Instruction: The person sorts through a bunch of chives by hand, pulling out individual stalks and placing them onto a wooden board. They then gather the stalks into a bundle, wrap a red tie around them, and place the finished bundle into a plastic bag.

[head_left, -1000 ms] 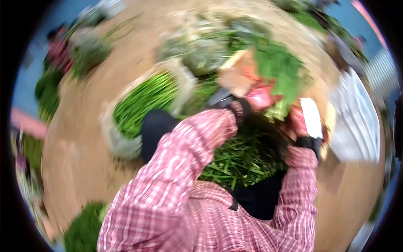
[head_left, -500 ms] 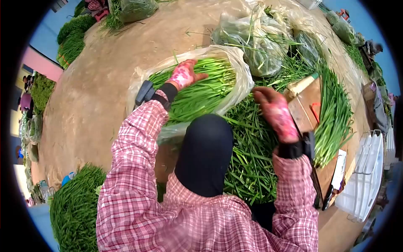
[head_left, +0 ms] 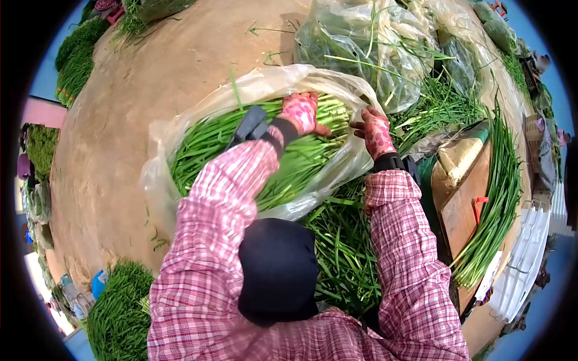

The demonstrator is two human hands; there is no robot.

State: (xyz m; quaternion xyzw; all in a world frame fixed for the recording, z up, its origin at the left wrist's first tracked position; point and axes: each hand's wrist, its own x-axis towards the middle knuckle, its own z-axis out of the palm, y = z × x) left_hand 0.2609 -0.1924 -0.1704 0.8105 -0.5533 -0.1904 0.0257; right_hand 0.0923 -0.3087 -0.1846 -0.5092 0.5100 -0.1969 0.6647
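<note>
Green chives (head_left: 283,150) lie in a thick bundle inside a clear plastic bag (head_left: 180,126) that rests open on the brown ground, just ahead of the person's raised knee (head_left: 278,265). Much of the bundle is covered: the checked sleeve of the left arm crosses its middle, the bag's cloudy film veils its left end, and the knee hides the near edge. The left hand (head_left: 301,112), in a pink patterned glove, lies flat on top of the stalks with its fingers spread and pressing down, gripping nothing that can be seen. The right hand (head_left: 376,132), gloved alike, is at the bag's right rim with its fingers curled loosely; whether they pinch the plastic or only touch it cannot be told. Loose chives (head_left: 349,253) cover the ground between the bag and the person's right side. Beyond the bag sit more filled plastic bags (head_left: 361,48), blurred by glare. To the right a wooden board (head_left: 466,204) lies tilted, with a long row of chives (head_left: 500,186) beside it, warped by the lens edge.
</note>
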